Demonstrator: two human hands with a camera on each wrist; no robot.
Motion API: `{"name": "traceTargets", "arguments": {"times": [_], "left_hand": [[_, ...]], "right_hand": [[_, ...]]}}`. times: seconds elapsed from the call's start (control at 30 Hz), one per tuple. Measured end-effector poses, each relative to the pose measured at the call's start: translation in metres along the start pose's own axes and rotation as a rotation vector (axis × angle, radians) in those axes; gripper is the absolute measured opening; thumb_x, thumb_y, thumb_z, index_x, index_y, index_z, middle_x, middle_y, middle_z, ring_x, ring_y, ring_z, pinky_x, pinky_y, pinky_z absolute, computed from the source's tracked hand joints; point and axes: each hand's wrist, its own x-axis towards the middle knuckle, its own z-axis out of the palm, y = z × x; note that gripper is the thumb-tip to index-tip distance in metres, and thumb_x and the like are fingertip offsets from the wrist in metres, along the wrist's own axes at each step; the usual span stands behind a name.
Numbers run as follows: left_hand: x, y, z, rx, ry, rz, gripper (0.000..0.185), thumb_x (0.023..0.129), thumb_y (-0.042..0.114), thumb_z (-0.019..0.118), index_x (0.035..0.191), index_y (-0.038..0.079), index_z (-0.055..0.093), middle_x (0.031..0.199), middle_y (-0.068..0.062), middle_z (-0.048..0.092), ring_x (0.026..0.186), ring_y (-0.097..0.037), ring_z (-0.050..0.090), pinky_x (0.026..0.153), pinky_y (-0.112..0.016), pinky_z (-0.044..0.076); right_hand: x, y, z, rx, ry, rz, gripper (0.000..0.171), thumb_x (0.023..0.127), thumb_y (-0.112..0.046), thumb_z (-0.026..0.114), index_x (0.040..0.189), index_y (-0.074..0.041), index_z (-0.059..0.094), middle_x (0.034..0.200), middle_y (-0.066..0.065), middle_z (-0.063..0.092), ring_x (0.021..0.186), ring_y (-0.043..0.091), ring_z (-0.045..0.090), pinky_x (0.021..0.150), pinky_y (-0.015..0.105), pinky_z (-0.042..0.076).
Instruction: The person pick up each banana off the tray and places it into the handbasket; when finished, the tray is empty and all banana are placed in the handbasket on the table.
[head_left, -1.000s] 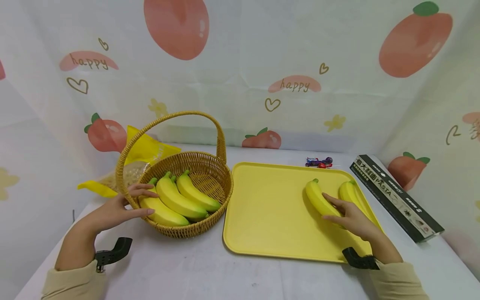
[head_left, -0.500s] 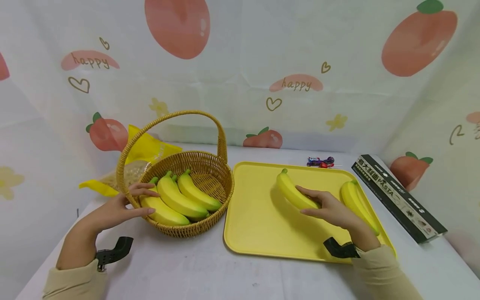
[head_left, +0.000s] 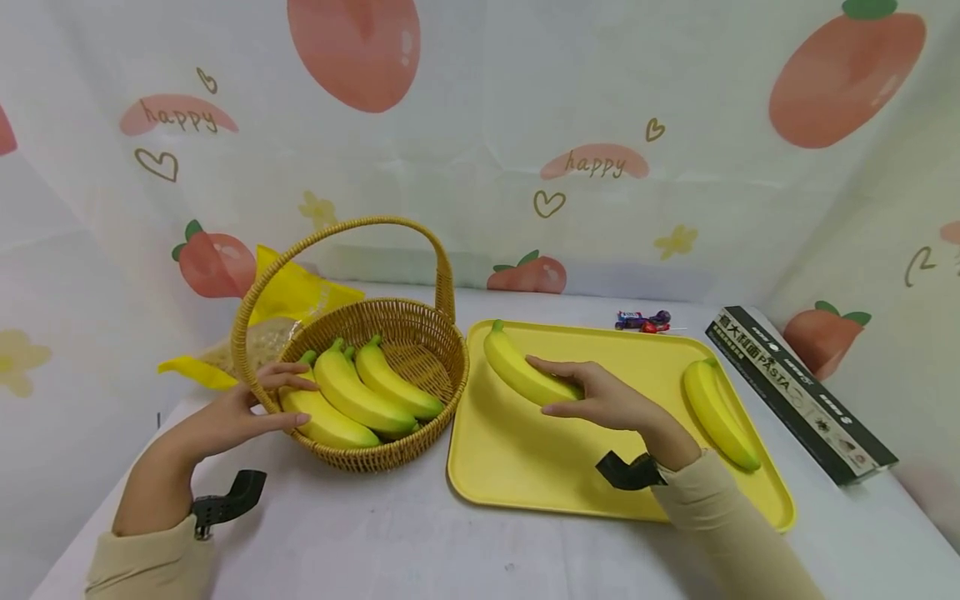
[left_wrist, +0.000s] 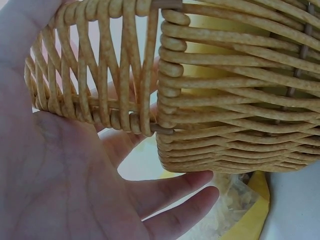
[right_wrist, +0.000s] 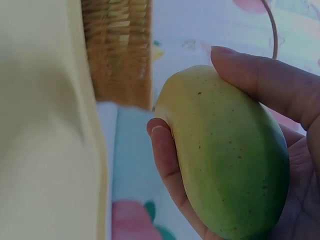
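My right hand (head_left: 611,400) grips a yellow banana (head_left: 525,371) by its near end, holding it above the left part of a yellow tray (head_left: 525,475). In the right wrist view, the banana's green-tinged end (right_wrist: 230,165) sits between thumb and fingers. At the left, my left hand (head_left: 225,425) holds a wicker basket (head_left: 367,460) where its handle meets the rim, fingers over the edge and thumb in front. The handle base (left_wrist: 105,65) crosses the palm in the left wrist view. Several bananas (head_left: 360,392) lie in the basket's left side. Another banana (head_left: 720,417) rests on the tray's right side.
Behind the basket lies a yellow bag (head_left: 292,292) with a clear window. A black pasta box (head_left: 802,396) lies along the tray's right side. Wrapped lollipops (head_left: 643,322) lie beyond the tray's far edge. A printed cloth backdrop (head_left: 480,150) stands behind the table.
My right hand has lifted the banana off the tray's right half and carried it left toward the basket. My left hand has stayed at the basket.
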Motion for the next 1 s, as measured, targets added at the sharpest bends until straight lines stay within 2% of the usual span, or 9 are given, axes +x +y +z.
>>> {"name": "traceTargets", "arguments": {"times": [0.13,0.23,0.37,0.57,0.7,0.73,0.83,0.93,1.0], "left_hand": [[0.0,0.0,-0.001,0.002,-0.003,0.0,0.037,0.087,0.026,0.065,0.121,0.015,0.057,0.142,-0.014,0.034,0.129,-0.044,0.029,0.088,-0.059,0.038],[0.001,-0.001,-0.001,0.006,-0.001,-0.003,0.037,0.087,0.026,0.065,0.121,0.016,0.057,0.142,-0.014,0.034,0.13,-0.043,0.028,0.087,-0.057,0.039],[0.003,-0.002,0.001,-0.003,0.0,-0.002,0.037,0.086,0.028,0.066,0.12,0.015,0.058,0.142,-0.014,0.034,0.129,-0.042,0.029,0.086,-0.057,0.039],[0.002,-0.003,0.001,-0.001,0.005,-0.002,0.036,0.086,0.028,0.066,0.119,0.015,0.06,0.141,-0.015,0.035,0.128,-0.041,0.029,0.086,-0.059,0.04],[0.002,-0.003,0.001,-0.003,0.009,0.001,0.036,0.086,0.028,0.066,0.118,0.015,0.06,0.14,-0.014,0.036,0.128,-0.042,0.029,0.086,-0.06,0.039],[0.002,-0.003,0.001,-0.004,0.009,-0.004,0.036,0.086,0.029,0.067,0.118,0.016,0.06,0.14,-0.014,0.036,0.129,-0.042,0.029,0.086,-0.059,0.039],[0.002,-0.003,0.001,-0.006,0.007,-0.001,0.036,0.086,0.028,0.067,0.118,0.015,0.06,0.14,-0.015,0.036,0.128,-0.042,0.03,0.085,-0.058,0.039],[0.002,-0.003,0.001,-0.005,0.004,-0.007,0.037,0.086,0.029,0.066,0.119,0.015,0.06,0.14,-0.015,0.035,0.128,-0.042,0.03,0.085,-0.057,0.04],[0.002,-0.002,0.001,-0.007,0.001,-0.018,0.037,0.086,0.03,0.066,0.119,0.015,0.06,0.141,-0.014,0.035,0.128,-0.042,0.03,0.086,-0.058,0.04]], "right_hand": [[0.016,-0.012,0.006,-0.01,-0.043,-0.03,0.063,0.087,-0.021,0.066,0.141,-0.005,0.038,0.143,0.009,0.044,0.098,0.004,0.051,0.082,0.017,0.042],[0.03,-0.021,0.01,-0.042,-0.074,-0.053,0.062,0.087,-0.02,0.066,0.141,-0.007,0.038,0.142,0.007,0.046,0.085,0.008,0.047,0.075,0.02,0.039],[0.047,-0.033,0.015,-0.096,-0.119,-0.105,0.062,0.086,-0.021,0.066,0.141,-0.009,0.04,0.138,0.006,0.05,0.081,0.008,0.045,0.075,0.022,0.038],[0.081,-0.049,0.023,-0.166,-0.209,-0.179,0.062,0.087,-0.023,0.066,0.141,-0.01,0.04,0.139,0.008,0.048,0.093,0.007,0.048,0.083,0.022,0.038],[0.108,-0.054,0.03,-0.146,-0.287,-0.15,0.062,0.087,-0.023,0.066,0.141,-0.01,0.039,0.137,0.008,0.051,0.092,0.004,0.046,0.085,0.02,0.038],[0.115,-0.055,0.032,-0.138,-0.308,-0.135,0.062,0.087,-0.022,0.065,0.142,-0.01,0.038,0.137,0.008,0.051,0.088,0.006,0.044,0.083,0.02,0.038],[0.133,-0.057,0.039,-0.136,-0.355,-0.097,0.061,0.088,-0.022,0.064,0.142,-0.01,0.037,0.139,0.007,0.048,0.101,0.003,0.047,0.09,0.018,0.038],[0.149,-0.059,0.046,-0.137,-0.382,-0.078,0.06,0.089,-0.02,0.063,0.142,-0.01,0.036,0.146,0.005,0.041,0.12,0.007,0.046,0.098,0.021,0.038],[0.158,-0.06,0.05,-0.136,-0.393,-0.065,0.06,0.09,-0.02,0.062,0.142,-0.01,0.036,0.147,0.004,0.038,0.131,0.009,0.039,0.103,0.024,0.036]]}}
